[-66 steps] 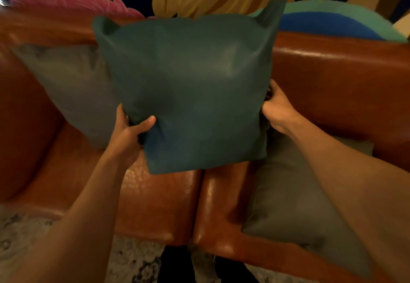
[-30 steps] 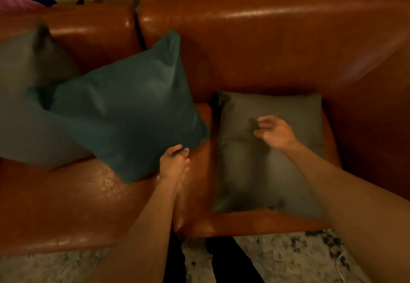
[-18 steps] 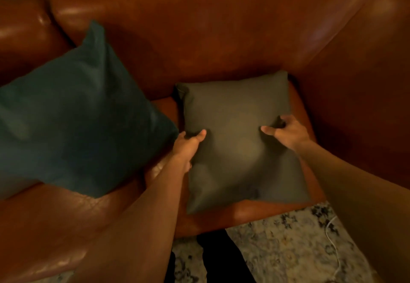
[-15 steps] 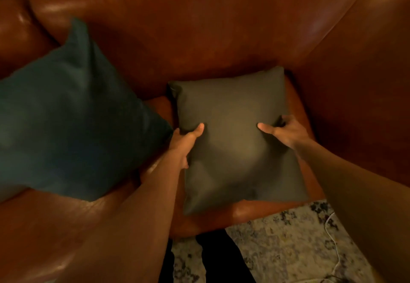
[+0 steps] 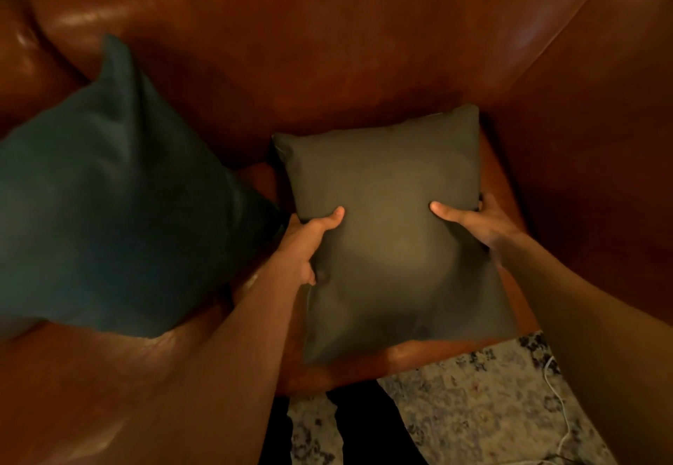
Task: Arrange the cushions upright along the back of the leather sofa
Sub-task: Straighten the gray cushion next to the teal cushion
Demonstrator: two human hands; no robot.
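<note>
The grey cushion (image 5: 393, 231) lay flat on the sofa seat (image 5: 506, 176) at centre right of the frame, its far edge against the sofa back (image 5: 327, 63) and its right side close to the armrest (image 5: 601, 136). The left hand (image 5: 309, 242) gripped its left edge and the right hand (image 5: 480, 226) its right edge, each thumb pressed on the top face with the fingers tucked below; both grips were clenched on the cushion. A two-sided hold at mid-height probably served to tip it up onto its far edge without folding it. The teal cushion (image 5: 109, 191) stood tilted against the back at left of frame, apparently already placed. Against the frame from one second before: the left hand had left the teal cushion's corner, the right hand had gone from hovering open above the grey cushion to gripping its edge, and the view had swung right. The cushion was not yet raised. Patterned rug (image 5: 473, 410) at lower right.
</note>
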